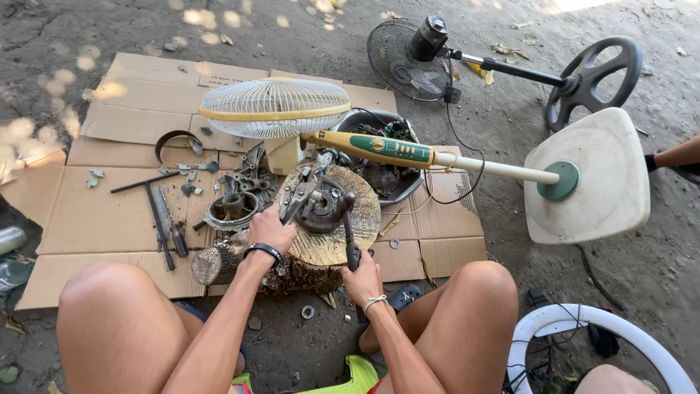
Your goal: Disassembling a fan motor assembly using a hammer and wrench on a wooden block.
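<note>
A dark metal fan motor part (pixel 321 208) rests on top of a wooden log stump (pixel 361 226) between my knees. My left hand (pixel 271 230), with a black wristband, grips the part's left side. My right hand (pixel 362 277) holds a dark-handled tool (pixel 349 237) whose shaft reaches up to the part. A cream pedestal fan (pixel 277 108) with a green and yellow control neck (pixel 379 148) lies on its side just behind the stump.
Flattened cardboard (pixel 109 211) carries loose metal parts, a round motor housing (pixel 232 210) and long hand tools (pixel 157 215). A metal bowl (pixel 408 186) of parts sits behind. A black fan (pixel 415 51) lies farther back. Another person's arm (pixel 674 155) shows at right.
</note>
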